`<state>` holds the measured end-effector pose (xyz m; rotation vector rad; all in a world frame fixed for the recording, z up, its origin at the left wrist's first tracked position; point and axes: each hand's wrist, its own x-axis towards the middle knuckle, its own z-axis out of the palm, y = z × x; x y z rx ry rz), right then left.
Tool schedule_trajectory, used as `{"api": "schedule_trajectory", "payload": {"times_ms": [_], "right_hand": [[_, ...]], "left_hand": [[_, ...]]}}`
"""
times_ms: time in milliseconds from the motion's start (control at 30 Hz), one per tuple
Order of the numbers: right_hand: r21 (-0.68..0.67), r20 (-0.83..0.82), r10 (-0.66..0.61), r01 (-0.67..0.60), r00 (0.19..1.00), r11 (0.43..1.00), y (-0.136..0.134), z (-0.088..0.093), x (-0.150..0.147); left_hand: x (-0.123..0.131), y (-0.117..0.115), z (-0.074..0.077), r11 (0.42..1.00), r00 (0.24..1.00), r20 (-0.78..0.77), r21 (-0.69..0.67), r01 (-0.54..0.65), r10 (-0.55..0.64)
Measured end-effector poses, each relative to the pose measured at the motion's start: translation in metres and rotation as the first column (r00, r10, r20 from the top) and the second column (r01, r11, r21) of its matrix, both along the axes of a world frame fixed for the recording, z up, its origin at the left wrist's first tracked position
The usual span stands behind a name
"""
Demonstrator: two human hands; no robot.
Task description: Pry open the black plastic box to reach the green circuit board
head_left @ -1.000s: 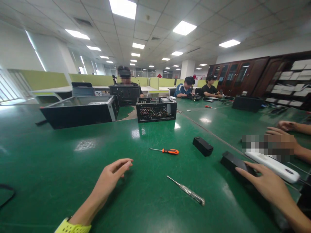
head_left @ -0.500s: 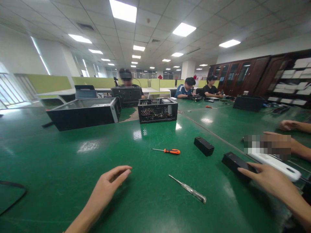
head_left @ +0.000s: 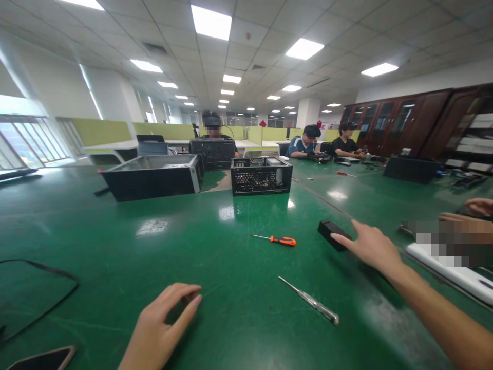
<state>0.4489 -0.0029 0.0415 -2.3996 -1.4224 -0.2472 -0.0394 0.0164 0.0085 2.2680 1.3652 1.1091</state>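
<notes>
My left hand (head_left: 164,321) is at the lower left over the green table (head_left: 231,308), its thumb and fingers apart with nothing between them. My right hand (head_left: 372,246) reaches over the right end of a black box (head_left: 330,234), thumb and forefinger spread; the thumb overlaps the box, and contact is unclear. The second black box is not visible; my right hand and forearm cover that area. An orange-handled screwdriver (head_left: 283,241) lies left of the black box. Nearer me lies a clear-handled screwdriver (head_left: 316,306).
Computer cases (head_left: 154,180) (head_left: 262,177) stand at the table's far side. A white object (head_left: 450,272) lies at the right, beside another person's hands (head_left: 479,205). A black cable (head_left: 57,267) and a dark flat object (head_left: 46,359) are at the left. People sit farther back.
My right hand has moved from the nearer black box to the farther one. My left hand has moved slightly down and left. The camera view has shifted left.
</notes>
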Motion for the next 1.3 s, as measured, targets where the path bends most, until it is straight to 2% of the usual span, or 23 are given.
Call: {"api": "schedule_trajectory", "payload": {"times_ms": [100, 167, 233, 267, 333, 400, 467, 500, 533, 567, 600, 667, 700, 767, 867, 933, 1033, 1167, 1300], "right_hand": [[-0.134, -0.056, -0.012, 0.004, 0.998, 0.991, 0.044, 0.012, -0.015], [-0.161, -0.085, 0.029, -0.043, 0.996, 0.986, 0.053, 0.019, -0.026], [-0.141, -0.105, 0.174, -0.188, 0.979, 0.972, 0.048, 0.024, -0.053], [-0.129, -0.117, 0.283, -0.297, 0.952, 0.946, 0.042, 0.025, -0.073], [-0.117, -0.142, 0.539, -0.555, 0.83, 0.824, 0.027, 0.022, -0.125], [-0.131, -0.172, 0.724, -0.744, 0.668, 0.656, 0.015, 0.014, -0.18], [-0.136, -0.176, 0.858, -0.876, 0.482, 0.463, 0.012, 0.007, -0.22], [-0.119, -0.193, 0.891, -0.911, 0.412, 0.396, 0.014, 0.004, -0.23], [-0.082, -0.215, 0.9, -0.925, 0.379, 0.37, 0.019, 0.002, -0.232], [-0.03, -0.234, 0.89, -0.918, 0.392, 0.396, 0.025, 0.001, -0.227], [0.033, -0.254, 0.854, -0.879, 0.454, 0.477, 0.032, -0.001, -0.215], [0.125, -0.26, 0.728, -0.725, 0.635, 0.677, 0.047, -0.007, -0.181], [0.146, -0.272, 0.663, -0.651, 0.698, 0.745, 0.053, -0.011, -0.162], [0.173, -0.324, 0.578, -0.554, 0.748, 0.814, 0.062, -0.022, -0.13], [0.291, -0.415, 0.552, -0.47, 0.723, 0.834, 0.063, -0.031, -0.104], [0.415, -0.477, 0.563, -0.391, 0.675, 0.821, 0.055, -0.028, -0.1], [0.561, -0.569, 0.614, -0.287, 0.547, 0.776, 0.038, -0.015, -0.109], [0.631, -0.635, 0.684, -0.271, 0.357, 0.727, 0.017, -0.003, -0.128], [0.667, -0.641, 0.719, -0.268, 0.27, 0.695, 0.011, -0.002, -0.137]], "left_hand": [[-0.006, -0.003, -0.005, 0.988, 0.998, -0.049, 0.149, 0.046, -0.039], [-0.01, -0.003, -0.009, 0.973, 0.997, -0.066, 0.223, 0.06, -0.046], [-0.012, -0.001, -0.015, 0.963, 0.995, -0.088, 0.258, 0.076, -0.054], [-0.012, 0.001, -0.019, 0.959, 0.993, -0.102, 0.27, 0.083, -0.057], [-0.008, 0.005, -0.026, 0.954, 0.989, -0.138, 0.286, 0.092, -0.054], [-0.003, 0.006, -0.031, 0.953, 0.982, -0.183, 0.285, 0.104, -0.053], [0.003, 0.005, -0.033, 0.956, 0.969, -0.229, 0.25, 0.152, -0.094], [0.005, 0.004, -0.033, 0.957, 0.963, -0.239, 0.228, 0.177, -0.122], [0.007, 0.003, -0.032, 0.957, 0.96, -0.238, 0.212, 0.197, -0.145], [0.008, 0.001, -0.032, 0.96, 0.962, -0.225, 0.195, 0.202, -0.156], [0.01, 0.0, -0.03, 0.965, 0.967, -0.205, 0.179, 0.191, -0.153], [0.013, -0.001, -0.027, 0.977, 0.976, -0.169, 0.141, 0.162, -0.137], [0.014, -0.002, -0.025, 0.981, 0.977, -0.161, 0.113, 0.157, -0.137], [0.017, -0.004, -0.021, 0.986, 0.976, -0.16, 0.053, 0.161, -0.151], [0.021, -0.007, -0.015, 0.981, 0.966, -0.174, -0.016, 0.191, -0.191], [0.022, -0.009, -0.012, 0.975, 0.955, -0.198, -0.025, 0.221, -0.222], [0.025, -0.011, -0.011, 0.958, 0.929, -0.246, 0.008, 0.286, -0.276], [0.03, -0.013, -0.012, 0.935, 0.907, -0.277, 0.066, 0.348, -0.317], [0.033, -0.014, -0.012, 0.931, 0.909, -0.285, 0.115, 0.347, -0.304]]}}
